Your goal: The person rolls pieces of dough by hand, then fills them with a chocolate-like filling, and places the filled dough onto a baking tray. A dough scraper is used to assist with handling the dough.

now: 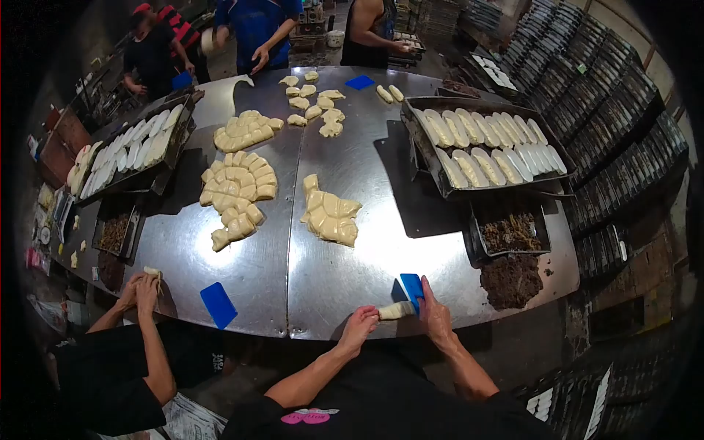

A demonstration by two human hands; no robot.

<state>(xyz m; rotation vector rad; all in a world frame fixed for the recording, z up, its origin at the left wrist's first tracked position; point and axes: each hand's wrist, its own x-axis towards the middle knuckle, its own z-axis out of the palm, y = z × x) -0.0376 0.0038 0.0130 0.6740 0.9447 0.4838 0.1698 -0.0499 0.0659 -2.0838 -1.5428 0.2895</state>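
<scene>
Left hand (358,330) pinched dough strip (397,311) at two o'clock; right hand (436,319) gripped blue scraper (411,288) at eleven o'clock. Risk: hard pull could have torn strip.

Table (330,279) glare, hard shadows — black corners

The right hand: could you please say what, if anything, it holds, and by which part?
The right hand holds a blue dough scraper by its right-hand edge.
</scene>
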